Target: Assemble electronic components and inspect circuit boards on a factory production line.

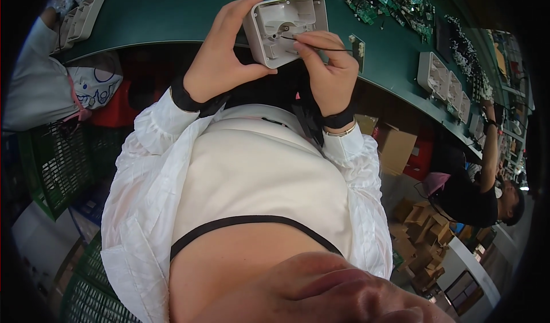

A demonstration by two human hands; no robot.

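Note:
My left hand [215, 59] grips a white, open-topped plastic housing [255, 41] by its left side, fingers along the far edge and thumb at the near corner. The housing is tilted, and its moulded inside faces me. Between thumb and forefinger, my right hand [333, 74] pinches a thin black wire [335, 50]. One end of the wire reaches into the housing beside a small round post. Its other end runs right to a small pale green board [358, 49] at the edge of the green table.
The green table [166, 14] carries a heap of green circuit boards [389, 2] at the far right. More white housings [440, 74] stand in a row along the right edge, others [83, 18] at the left. Co-workers sit on both sides. Cardboard boxes [421, 231] lie below.

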